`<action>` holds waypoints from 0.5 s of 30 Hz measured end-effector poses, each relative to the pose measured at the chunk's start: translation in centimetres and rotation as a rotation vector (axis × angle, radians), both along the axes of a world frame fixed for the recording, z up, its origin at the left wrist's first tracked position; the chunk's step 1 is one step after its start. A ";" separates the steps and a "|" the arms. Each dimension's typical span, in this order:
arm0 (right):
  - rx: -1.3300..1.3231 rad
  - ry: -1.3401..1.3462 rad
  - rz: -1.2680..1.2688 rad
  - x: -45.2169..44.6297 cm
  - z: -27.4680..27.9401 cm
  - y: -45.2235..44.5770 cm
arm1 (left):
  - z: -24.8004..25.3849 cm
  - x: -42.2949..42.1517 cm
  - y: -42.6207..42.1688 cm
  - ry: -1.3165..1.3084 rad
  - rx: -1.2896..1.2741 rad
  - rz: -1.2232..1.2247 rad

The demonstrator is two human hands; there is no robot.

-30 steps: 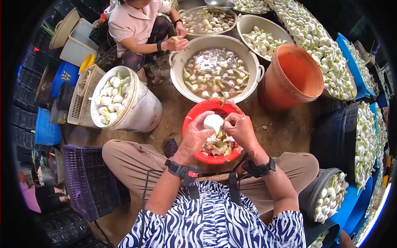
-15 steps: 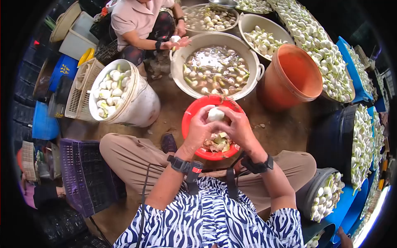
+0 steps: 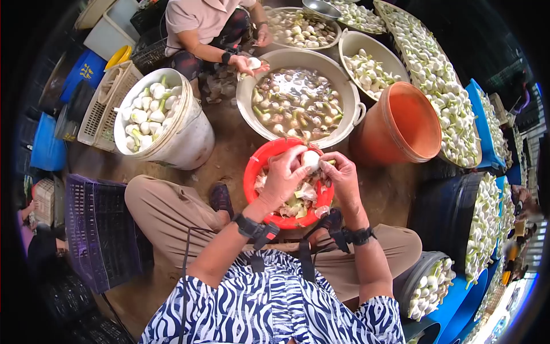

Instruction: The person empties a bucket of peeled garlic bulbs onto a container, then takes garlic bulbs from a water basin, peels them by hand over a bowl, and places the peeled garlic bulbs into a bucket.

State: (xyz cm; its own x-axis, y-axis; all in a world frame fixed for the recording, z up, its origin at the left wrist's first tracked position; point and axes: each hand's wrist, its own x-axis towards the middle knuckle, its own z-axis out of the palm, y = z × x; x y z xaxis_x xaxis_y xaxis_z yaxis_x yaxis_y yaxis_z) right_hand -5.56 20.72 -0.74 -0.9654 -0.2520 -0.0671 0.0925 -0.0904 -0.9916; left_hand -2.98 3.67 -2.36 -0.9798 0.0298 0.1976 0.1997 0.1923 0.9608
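Note:
A peeled white garlic bulb (image 3: 311,160) is held over a red basin (image 3: 250,179). My left hand (image 3: 284,175) is closed around the bulb's left side, thumb and fingers on it. My right hand (image 3: 342,176) is closed too, its thumb and fingertips pinching the greenish stem end at the bulb's right. Loose peels (image 3: 298,200) of white and pale green lie in the basin below both hands, between my knees.
Ahead stands a large tub (image 3: 245,106) of murky water with floating bulbs. A white bucket (image 3: 192,140) of bulbs is at left, an orange bucket (image 3: 408,123) at right. A purple crate (image 3: 97,229) stands by my left knee. Across sits a person holding a bulb (image 3: 254,63).
My right hand has shifted from the bulb's top to its stem side, and the bulb has turned so the stem points right. The camera view has shifted slightly.

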 end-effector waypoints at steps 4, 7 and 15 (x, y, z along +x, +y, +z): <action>-0.042 -0.143 -0.004 0.3 0.1 0.1 | -1.1 -0.5 -0.7 -0.192 0.293 0.083; -0.151 -0.150 0.003 0.4 0.8 0.7 | -2.4 -0.8 -3.9 -0.268 -0.032 0.117; 0.157 0.441 -0.627 -10.6 7.9 14.0 | -4.2 1.0 -1.8 -0.241 -0.689 -0.257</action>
